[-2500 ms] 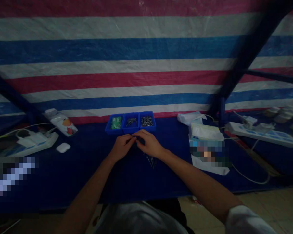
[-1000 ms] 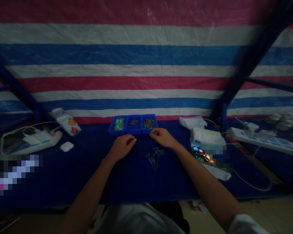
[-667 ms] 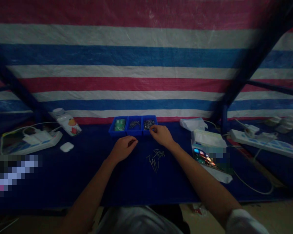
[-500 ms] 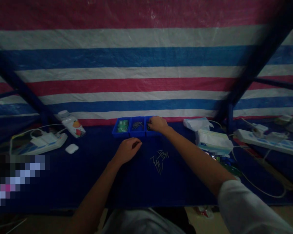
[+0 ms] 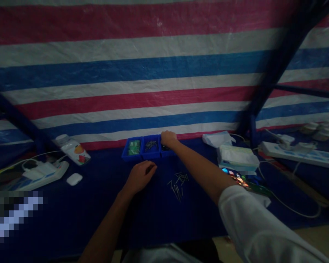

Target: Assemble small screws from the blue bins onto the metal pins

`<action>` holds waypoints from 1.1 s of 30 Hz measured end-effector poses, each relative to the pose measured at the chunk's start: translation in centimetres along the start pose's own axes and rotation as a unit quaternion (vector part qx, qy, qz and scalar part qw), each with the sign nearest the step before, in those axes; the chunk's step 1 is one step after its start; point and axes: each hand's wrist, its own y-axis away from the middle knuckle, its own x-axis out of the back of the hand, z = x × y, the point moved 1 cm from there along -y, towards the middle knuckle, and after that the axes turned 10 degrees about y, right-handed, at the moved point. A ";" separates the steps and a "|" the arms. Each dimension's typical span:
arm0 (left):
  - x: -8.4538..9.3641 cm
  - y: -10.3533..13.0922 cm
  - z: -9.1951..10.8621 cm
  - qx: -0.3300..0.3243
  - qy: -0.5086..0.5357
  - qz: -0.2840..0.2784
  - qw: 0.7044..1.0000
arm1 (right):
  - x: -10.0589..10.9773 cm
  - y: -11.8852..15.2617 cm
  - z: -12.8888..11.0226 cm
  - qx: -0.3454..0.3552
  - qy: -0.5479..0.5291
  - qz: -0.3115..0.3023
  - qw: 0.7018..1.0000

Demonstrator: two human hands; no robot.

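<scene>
Three joined blue bins stand at the back of the blue table. Small green packets (image 5: 134, 147) fill the left bin (image 5: 131, 157), and small metal screws or nails (image 5: 151, 146) lie in the middle one. Over the right bin (image 5: 168, 153) is my right hand (image 5: 168, 138), closed and bent downward; its fingertips and anything in them are hidden. Small dark pieces show under it. My left hand (image 5: 142, 176) rests on the table in front of the bins, fingers curled in toward the thumb. What it holds, if anything, is too dark to name. Thin metal nails or screws (image 5: 178, 187) lie loose between my forearms.
At left are a bottle (image 5: 73, 149), a white case (image 5: 74, 179) and a power strip (image 5: 44, 175). On the right lie a tissue pack (image 5: 237, 157), a lit phone (image 5: 242, 180), a cable and another power strip (image 5: 298, 155). A striped sheet hangs behind.
The view has shifted and tilted slightly. My right hand stays at the right bin, its wrist turned so the fingers are more hidden. The left hand and the loose metal pieces look the same.
</scene>
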 end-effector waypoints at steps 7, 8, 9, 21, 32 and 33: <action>-0.2 0.0 -0.2 0.006 -0.010 -0.004 1.000 | -0.3 -0.2 0.2 -0.014 -0.021 0.004 1.000; -0.2 0.0 -0.2 0.007 -0.010 -0.005 1.000 | -0.3 -0.2 0.2 -0.015 -0.023 0.005 1.000; -0.2 0.0 -0.2 0.006 -0.011 -0.007 1.000 | -0.3 -0.1 0.2 -0.016 -0.024 0.007 1.000; 0.0 -0.1 -0.2 0.009 -0.009 -0.008 1.000 | 2.0 1.2 -1.4 0.053 -0.064 0.080 0.993; -0.3 0.0 -0.1 0.014 0.000 -0.001 1.000 | 3.6 8.6 0.1 0.254 -0.073 0.003 0.965; -0.3 0.0 -0.1 0.015 0.001 -0.003 1.000 | 3.4 10.0 0.6 0.283 -0.069 -0.024 0.956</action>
